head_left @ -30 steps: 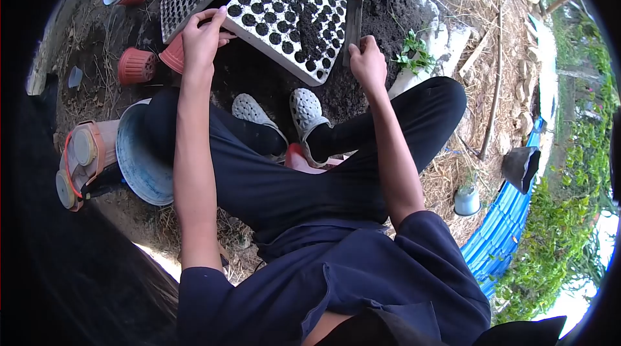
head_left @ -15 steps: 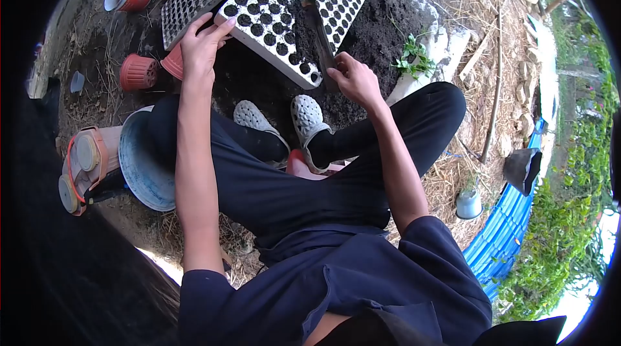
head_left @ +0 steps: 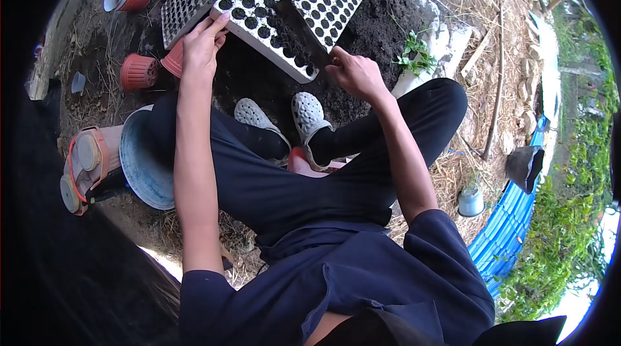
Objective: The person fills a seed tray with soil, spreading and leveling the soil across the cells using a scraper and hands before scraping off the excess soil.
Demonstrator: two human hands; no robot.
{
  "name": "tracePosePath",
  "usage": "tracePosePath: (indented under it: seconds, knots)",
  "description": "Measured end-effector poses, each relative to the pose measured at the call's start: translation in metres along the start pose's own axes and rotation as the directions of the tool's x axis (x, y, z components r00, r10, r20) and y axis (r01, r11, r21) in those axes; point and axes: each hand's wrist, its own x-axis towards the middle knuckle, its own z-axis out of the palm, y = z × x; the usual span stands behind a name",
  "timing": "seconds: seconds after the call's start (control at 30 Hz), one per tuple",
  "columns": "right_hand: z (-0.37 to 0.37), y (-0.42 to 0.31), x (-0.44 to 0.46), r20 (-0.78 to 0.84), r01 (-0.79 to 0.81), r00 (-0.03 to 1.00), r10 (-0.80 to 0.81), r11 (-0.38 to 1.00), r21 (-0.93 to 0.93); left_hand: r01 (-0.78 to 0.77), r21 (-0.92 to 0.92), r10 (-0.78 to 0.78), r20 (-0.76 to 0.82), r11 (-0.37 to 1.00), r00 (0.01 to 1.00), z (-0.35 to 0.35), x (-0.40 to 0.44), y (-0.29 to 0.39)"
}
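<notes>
A white foam seedling tray (head_left: pixel 262 48), its round cells holding dark soil, tilts in front of my feet. My left hand (head_left: pixel 202 45) grips its left corner, thumb on the top face and the other fingers around the edge. My right hand (head_left: pixel 359 75) is closed around the end of a dark flat strip (head_left: pixel 303 27), whose exact kind I cannot make out. The strip lies across the near part of the tray, with loose soil (head_left: pixel 291 34) along its left side covering some cells.
A second tray (head_left: pixel 194 3) adjoins on the left, near several reddish plastic pots (head_left: pixel 138 72). Dark soil (head_left: pixel 381 22) is heaped to the right, beside a green leafy plant (head_left: pixel 414 55). A blue-white basin (head_left: pixel 145 165) stands by my left leg. Straw and sticks cover the right-hand ground.
The dark strip has shifted left across the tray in my right hand, pushing soil along. The tray has moved slightly left, with my left hand still on its corner.
</notes>
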Motion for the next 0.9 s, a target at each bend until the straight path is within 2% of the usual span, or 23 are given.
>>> tracePosePath:
  seconds: [0.07, 0.13, 0.43, 0.73, 0.83, 0.9]
  knots:
    - [0.001, -0.001, 0.001, 0.016, -0.054, 0.998, 0.055, 0.997, -0.054, 0.027, -0.025, -0.026, 0.019, 0.999, 0.999, -0.003, 0.006, -0.003]
    - [0.006, 0.003, 0.001, -0.04, 0.09, 0.995, -0.089, 0.996, 0.009, 0.007, -0.085, -0.005, 0.014, 0.996, 1.0, -0.002, 0.009, -0.005]
    - [-0.004, -0.007, -0.003, -0.018, 0.03, 0.999, -0.032, 0.995, -0.1, -0.043, -0.058, 0.041, -0.023, 0.997, 0.999, 0.011, 0.012, 0.002]
    - [-0.006, 0.0, -0.01, -0.005, 0.079, 0.997, -0.08, 0.994, -0.075, -0.027, -0.043, 0.026, -0.032, 0.999, 0.999, 0.011, 0.01, 0.002]
    - [-0.008, 0.0, -0.013, -0.032, -0.006, 0.999, 0.004, 0.996, -0.093, -0.018, -0.065, 0.017, -0.021, 0.998, 1.0, 0.01, 0.013, 0.0]
    - [-0.007, 0.0, -0.015, -0.019, 0.015, 1.0, -0.017, 0.994, -0.106, -0.01, -0.068, 0.009, -0.024, 0.998, 1.0, 0.008, 0.014, -0.001]
